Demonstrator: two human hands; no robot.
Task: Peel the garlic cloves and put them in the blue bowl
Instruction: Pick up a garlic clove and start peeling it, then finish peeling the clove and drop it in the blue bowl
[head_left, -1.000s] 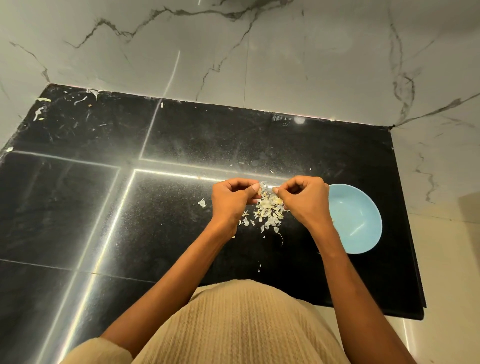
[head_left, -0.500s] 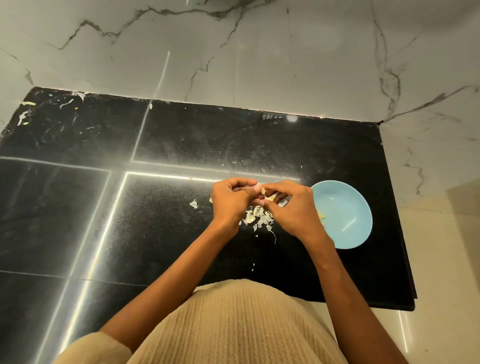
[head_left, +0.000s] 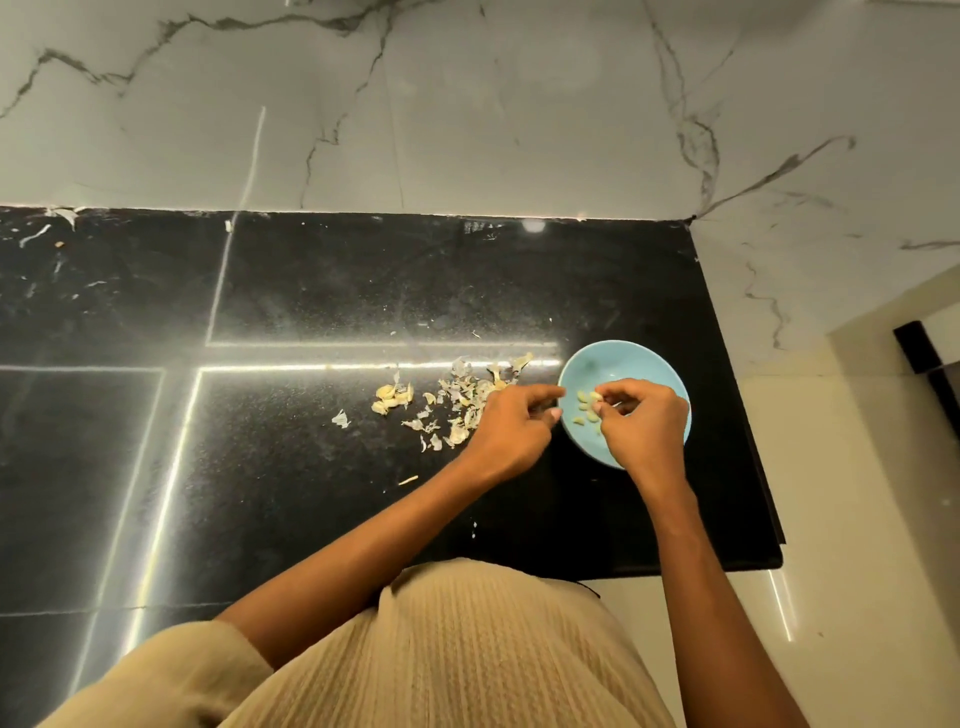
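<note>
Now at the drop-off: right hand (head_left: 641, 423) sits over the blue bowl (head_left: 621, 364), fingers curled, tips pinching a peeled clove (head_left: 596, 399) just above a few pale cloves (head_left: 586, 410) already inside. To do it well, I judge: lower the tips toward the bowl's middle, then part them, so the clove lands among the others and doesn't bounce over the rim. Left hand (head_left: 511, 428) hangs just left of the bowl, fingers loosely bent, holding nothing I can make out. Loose skins (head_left: 457, 400) litter the black counter (head_left: 291, 447) left of it. Farther left, a small cluster of unpeeled cloves (head_left: 392, 399) waits. Both forearms reach in from the near edge.
</note>
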